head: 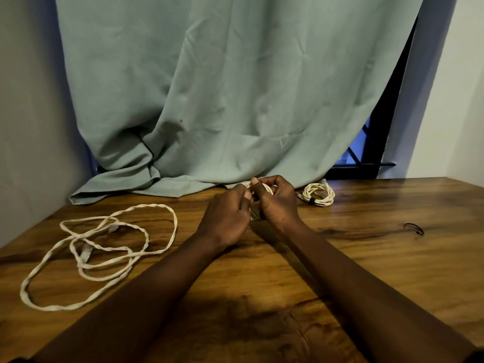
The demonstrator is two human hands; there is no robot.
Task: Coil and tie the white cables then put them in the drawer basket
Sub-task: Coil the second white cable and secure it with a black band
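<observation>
Surface: wooden table (366, 258), dark grain, butted against a curtained wall; I watch it through the head camera.
Held coil (269, 189): small white cable bundle, raised just above the table at its far middle, between both hands. Fingers hide most of it and I see only a few pale turns.
Right hand (277, 205): fingers curled round the coil from the right and over its top, thumb up at the upper edge; a close grip on the coil.
Left hand (227, 218): fingers curled in, thumb and fingertips pinching the coil's left side; it touches the right hand.
Fingertip detail: I cannot tell, too small and covered.
Tied coil (327, 200): second white cable, wound in a neat ring, flat on the table right of the hands, near the curtain hem. A black tie (311, 201) wraps its near-left edge.
Loose cable (85, 252): third white cable, uncoiled, sprawled in wide overlapping loops on the table's left part, well apart from the hands.
Black band (419, 230): thin dark loop lying alone on the table, far right.
Backdrop: grey-green curtain (235, 87) bunched onto the table's far edge; dark window (366, 153) showing at its right.
</observation>
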